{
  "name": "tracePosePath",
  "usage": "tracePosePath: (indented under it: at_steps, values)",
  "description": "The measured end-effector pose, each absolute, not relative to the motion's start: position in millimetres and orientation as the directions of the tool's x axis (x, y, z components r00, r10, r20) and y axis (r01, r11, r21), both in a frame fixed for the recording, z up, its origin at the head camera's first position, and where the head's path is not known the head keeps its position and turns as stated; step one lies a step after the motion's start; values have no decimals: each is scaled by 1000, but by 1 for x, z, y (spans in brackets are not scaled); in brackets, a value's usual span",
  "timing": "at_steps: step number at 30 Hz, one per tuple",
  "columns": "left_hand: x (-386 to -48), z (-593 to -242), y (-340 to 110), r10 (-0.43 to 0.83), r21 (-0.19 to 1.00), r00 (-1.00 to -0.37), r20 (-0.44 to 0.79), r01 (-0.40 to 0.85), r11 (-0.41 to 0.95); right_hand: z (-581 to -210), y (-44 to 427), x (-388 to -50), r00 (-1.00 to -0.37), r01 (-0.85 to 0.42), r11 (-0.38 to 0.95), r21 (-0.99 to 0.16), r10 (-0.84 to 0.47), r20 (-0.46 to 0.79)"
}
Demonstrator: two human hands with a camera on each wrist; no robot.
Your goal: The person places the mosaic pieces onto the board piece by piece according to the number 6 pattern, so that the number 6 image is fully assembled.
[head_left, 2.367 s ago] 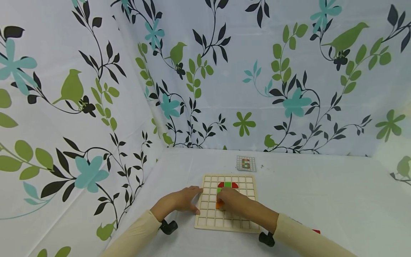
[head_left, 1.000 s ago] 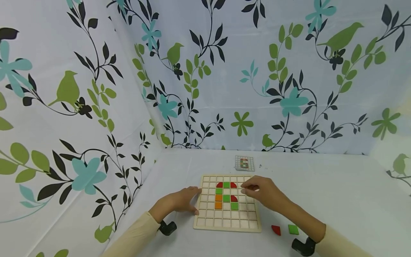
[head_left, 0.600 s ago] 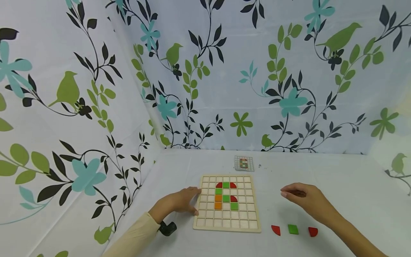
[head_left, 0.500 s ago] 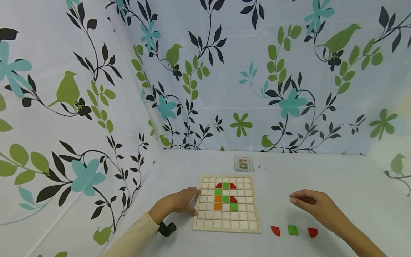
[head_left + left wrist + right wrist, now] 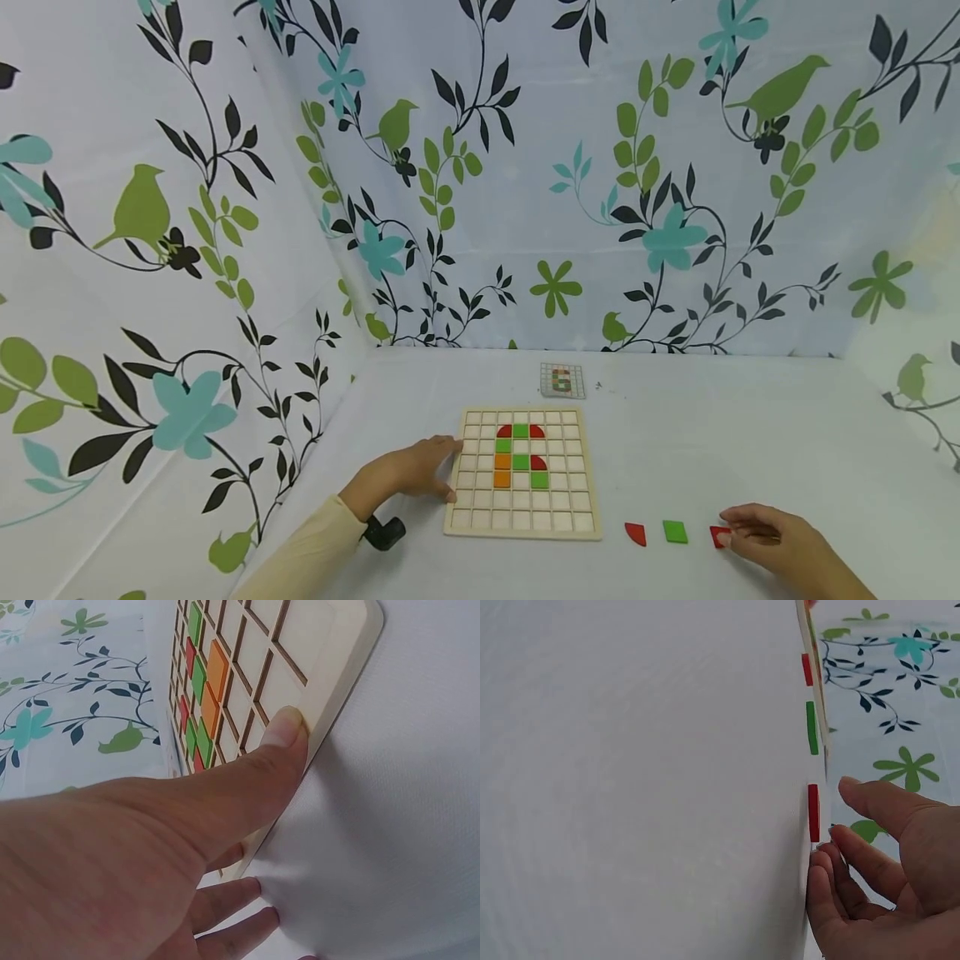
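Note:
My left hand (image 5: 408, 471) rests at the left edge of a wooden grid board (image 5: 525, 536). In the left wrist view its thumb lies on the board's rim, with other fingers beside the edge. Red, green and orange tiles sit in the middle cells of the board. My right hand (image 5: 783, 537) is at a red rounded tile (image 5: 716, 533) on the table, partly covering it in the head view. The right wrist view shows the thumb and fingers apart, close to that red tile (image 5: 814, 814). Left of it lie a green square tile (image 5: 675, 532) and a red quarter-round tile (image 5: 636, 534).
Behind the board lies a small grid card (image 5: 562, 381) printed with a coloured pattern. The table has a white cloth (image 5: 660, 442). A patterned curtain with leaves and birds (image 5: 450, 275) hangs at the back and left.
My right hand has moved from over the board to the right, then down toward the rightmost red tile. Colours on the board became visible. My left hand stays at the board's edge.

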State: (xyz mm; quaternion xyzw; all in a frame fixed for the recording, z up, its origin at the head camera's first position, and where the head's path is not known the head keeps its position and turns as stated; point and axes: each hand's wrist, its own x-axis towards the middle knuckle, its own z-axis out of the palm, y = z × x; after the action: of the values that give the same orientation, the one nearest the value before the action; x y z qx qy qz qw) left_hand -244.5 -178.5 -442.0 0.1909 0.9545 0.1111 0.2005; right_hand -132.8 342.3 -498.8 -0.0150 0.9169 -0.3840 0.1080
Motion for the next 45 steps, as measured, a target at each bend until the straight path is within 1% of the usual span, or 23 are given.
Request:
tracePosePath:
  at_steps: [8, 14, 16, 22, 25, 35, 40, 45]
  values:
    - [-245, -450, -180, 403, 290, -854, -328, 315, 904, -502, 329, -133, -983, 87, 781, -619, -35, -182]
    - [-243, -443, -179, 405, 294, -849, -340, 313, 903, -502, 329, -131, -992, -15, 824, -567, -82, -93]
    - [-243, -442, -178, 406, 303, -850, -335, 311, 901, -502, 328, -131, -993, -26, 828, -559, -84, -80]
    - [-243, -442, -178, 418, 277, -842, -342, 335, 901, -502, 328, -130, -994, -44, 830, -556, -91, -57]
    - [-243, -441, -178, 416, 294, -847, -331, 326, 899, -502, 328, -130, -994, -68, 833, -549, -103, -34]
    - [-244, -444, -178, 400, 286, -853, -335, 312, 906, -508, 329, -130, -990, -130, 834, -536, -142, 19]
    - [-246, -445, -179, 408, 282, -848, -338, 322, 904, -508, 328, -131, -992, -107, 843, -528, -128, -4]
    - [-245, -444, -180, 415, 280, -843, -341, 331, 901, -505, 327, -131, -990, -131, 834, -536, -142, 21]
